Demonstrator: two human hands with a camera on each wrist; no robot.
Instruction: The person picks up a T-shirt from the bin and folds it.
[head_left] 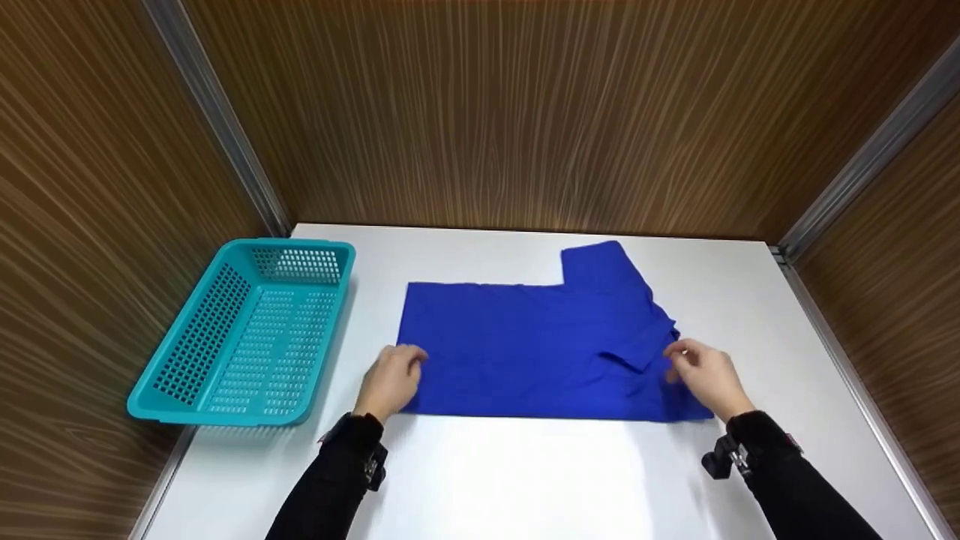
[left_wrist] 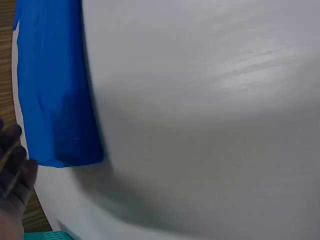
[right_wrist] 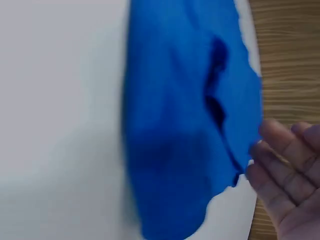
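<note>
A blue T-shirt (head_left: 510,345) lies flat on the white table, with a sleeve (head_left: 600,266) sticking out at the far right. Wrinkles and a dark fold gather at its right end. At the shirt's left edge hovers my left hand (head_left: 392,379), fingers loosely bent and holding nothing. My right hand (head_left: 709,373) is by the right end of the shirt, its fingers spread and slightly bent. In the right wrist view, the fingers (right_wrist: 282,170) seem just off the cloth; whether they touch it I cannot tell.
A teal plastic basket (head_left: 315,375) with perforated sides stands on the table (head_left: 525,480) to the left, nothing in it. Wood-grain panels (head_left: 480,112) rise behind and on both sides, joined by metal corner strips.
</note>
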